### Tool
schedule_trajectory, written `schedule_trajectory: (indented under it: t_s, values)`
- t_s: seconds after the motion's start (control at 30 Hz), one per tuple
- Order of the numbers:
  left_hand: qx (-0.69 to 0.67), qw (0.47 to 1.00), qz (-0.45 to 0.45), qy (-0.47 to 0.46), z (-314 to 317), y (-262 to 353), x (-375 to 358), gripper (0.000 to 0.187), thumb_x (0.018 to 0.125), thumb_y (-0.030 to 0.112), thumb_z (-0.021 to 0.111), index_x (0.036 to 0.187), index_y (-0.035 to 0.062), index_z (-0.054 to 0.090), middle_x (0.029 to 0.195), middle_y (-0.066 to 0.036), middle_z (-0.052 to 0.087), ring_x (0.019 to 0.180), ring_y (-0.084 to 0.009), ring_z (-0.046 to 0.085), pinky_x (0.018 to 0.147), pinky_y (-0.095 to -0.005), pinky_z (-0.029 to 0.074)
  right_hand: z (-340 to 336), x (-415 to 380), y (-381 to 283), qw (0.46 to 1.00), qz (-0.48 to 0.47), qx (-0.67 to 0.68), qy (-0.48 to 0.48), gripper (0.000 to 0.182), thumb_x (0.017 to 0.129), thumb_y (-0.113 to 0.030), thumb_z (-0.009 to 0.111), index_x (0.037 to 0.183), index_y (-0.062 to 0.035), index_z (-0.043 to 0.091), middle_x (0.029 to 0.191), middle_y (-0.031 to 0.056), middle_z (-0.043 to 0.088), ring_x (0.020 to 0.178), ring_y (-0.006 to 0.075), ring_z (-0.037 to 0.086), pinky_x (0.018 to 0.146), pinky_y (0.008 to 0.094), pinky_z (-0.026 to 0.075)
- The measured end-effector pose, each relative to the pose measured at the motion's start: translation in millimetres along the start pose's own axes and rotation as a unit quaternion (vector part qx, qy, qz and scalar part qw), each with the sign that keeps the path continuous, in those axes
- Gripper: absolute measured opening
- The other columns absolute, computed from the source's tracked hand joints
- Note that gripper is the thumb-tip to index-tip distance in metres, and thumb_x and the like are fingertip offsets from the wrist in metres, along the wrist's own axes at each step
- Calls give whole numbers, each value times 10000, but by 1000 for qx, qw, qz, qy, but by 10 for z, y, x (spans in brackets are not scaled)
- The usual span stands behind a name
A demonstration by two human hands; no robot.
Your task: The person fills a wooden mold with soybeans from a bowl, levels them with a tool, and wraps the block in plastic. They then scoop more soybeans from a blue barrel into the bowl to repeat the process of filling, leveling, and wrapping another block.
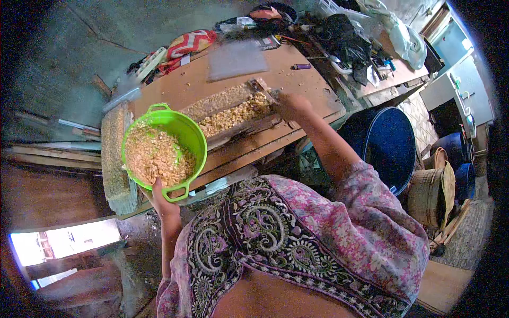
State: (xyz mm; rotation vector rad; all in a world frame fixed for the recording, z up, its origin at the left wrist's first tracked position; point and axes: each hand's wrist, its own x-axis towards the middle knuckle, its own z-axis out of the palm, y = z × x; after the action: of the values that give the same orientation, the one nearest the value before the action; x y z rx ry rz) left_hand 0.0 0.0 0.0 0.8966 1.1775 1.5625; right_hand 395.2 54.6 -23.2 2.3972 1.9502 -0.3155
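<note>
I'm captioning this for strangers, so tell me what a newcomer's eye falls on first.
First, the bright green tub of crumbly mixture, at the table's near left, held by the left hand. Next, the long strip of crumbs across the table, with the right hand at its right end. Then the big dark-blue barrel right of the table.

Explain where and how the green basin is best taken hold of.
Probably by the near loop handle of the green basin, coming from the wearer's side: the loop juts outward beside the left hand and leaves an opening to grip through. The far loop handle could take a second hold.
</note>
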Motion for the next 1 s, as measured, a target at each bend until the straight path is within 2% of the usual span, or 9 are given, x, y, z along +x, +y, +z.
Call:
schedule_trajectory:
  t_s: [0.37, 0.47, 0.6, 0.7, 0.77, 0.83, 0.87, 0.93, 1.0]
  values:
    - [-18, 999, -28, 18, 18, 14, -16, 459, 739, 254, 503, 1150, 109, 359, 1018, -71, 483, 888, -228, 526, 690, -381, 476, 361, -396, 31, 963, -21, 177, 204, 237, 759, -231, 508, 962, -108, 499, 738, 128, 581, 664, 313, 560, 550, 384, 444]
    - [-18, 1000, -17, 10, 56, 52, -37, 465, 738, 253, 502, 1153, 106, 352, 1022, -74, 481, 895, -236, 528, 689, -385, 481, 298, -360, 99, 917, 84, 376, 105, 250, 736, -215, 557, 948, -86, 522, 676, 111, 583, 628, 261, 574, 539, 339, 449]
    - [-10, 1000, -15, 15, 41, 33, -37, 467, 740, 262, 498, 1156, 116, 344, 1030, -79, 476, 887, -248, 533, 689, -393, 485, 402, -243, 221, 913, 97, 380, 112, 273, 715, -197, 594, 952, -77, 531, 620, 104, 575, 601, 214, 573, 558, 327, 450]
    - [-7, 1000, -9, 29, 33, 27, -34, 460, 742, 262, 490, 1157, 131, 343, 1053, -84, 461, 887, -258, 531, 688, -401, 483, 349, -56, 304, 942, 45, 305, 133, 225, 712, -162, 573, 929, -104, 558, 708, 118, 598, 620, 281, 583, 556, 361, 459]
    - [-24, 997, -79, -5, -161, -125, 53, 464, 736, 254, 489, 1161, 140, 339, 1062, -87, 449, 915, -260, 512, 685, -410, 482, 214, 143, 285, 936, -91, 213, 266, 255, 702, -176, 556, 948, -108, 569, 900, 137, 584, 745, 286, 582, 646, 357, 465]
    - [-13, 998, -58, 9, 0, 9, -35, 470, 731, 251, 490, 1163, 142, 339, 1063, -88, 444, 923, -262, 504, 678, -414, 481, 810, 1016, 314, 831, -213, 485, 172, 212, 710, -45, 493, 902, -86, 575, 974, 143, 539, 866, 270, 544, 685, 329, 444]
    - [-1, 999, -37, 22, 79, 79, -77, 476, 727, 247, 492, 1165, 144, 338, 1064, -89, 440, 931, -264, 495, 671, -419, 481, 739, 999, 185, 831, -212, 485, 171, 212, 710, -45, 493, 902, -86, 575, 974, 143, 539, 866, 270, 544, 685, 329, 444]
    - [2, 999, -40, 28, 146, 139, -106, 486, 722, 249, 496, 1168, 148, 332, 1064, -90, 436, 931, -269, 492, 666, -424, 479, 388, 841, -116, 919, -345, 107, 158, 220, 645, -34, 522, 852, -78, 580, 967, 131, 535, 896, 277, 525, 709, 352, 438]
    - [4, 999, -41, 35, 103, 104, -77, 496, 717, 250, 501, 1171, 152, 326, 1065, -91, 433, 930, -274, 489, 662, -429, 478, 254, 747, -248, 952, -292, 65, 68, 221, 637, -44, 525, 850, -77, 577, 959, 120, 542, 886, 278, 529, 708, 363, 438]
